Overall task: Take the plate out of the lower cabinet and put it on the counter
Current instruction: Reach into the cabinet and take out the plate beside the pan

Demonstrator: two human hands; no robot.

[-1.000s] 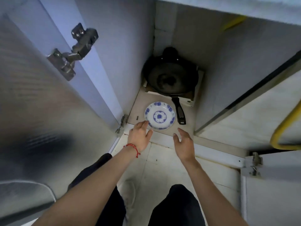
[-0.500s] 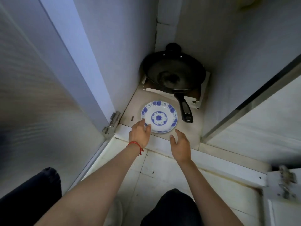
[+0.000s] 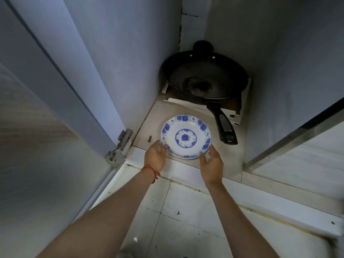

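Since the frame 1 second ago, both hands have closed the gap to the plate [image 3: 186, 136], going from hovering short of the cabinet's edge to flanking its near rim. The left hand [image 3: 156, 157] now meets the rim at the lower left, fingers curled against it, and the right hand [image 3: 211, 163] touches it at the lower right, thumb and fingertips spread around the curve. Neither hand looks clamped yet; it reads as 2 loose holds settling in, and whether the fingers have slipped under the rim cannot be told from above.

The plate lies flat on the cabinet floor [image 3: 149, 127], near the front edge, so it can be reached without leaning deep inside. Taking it from 2 opposite sides is probably meant to keep a shallow, smooth dish level as it comes up.

Behind it a black frying pan [image 3: 204, 81] rests on a low stand, its handle [image 3: 223, 127] pointing forward just beside the plate's right rim without touching it. A straight lift toward the person should clear it. The counter is not in view.
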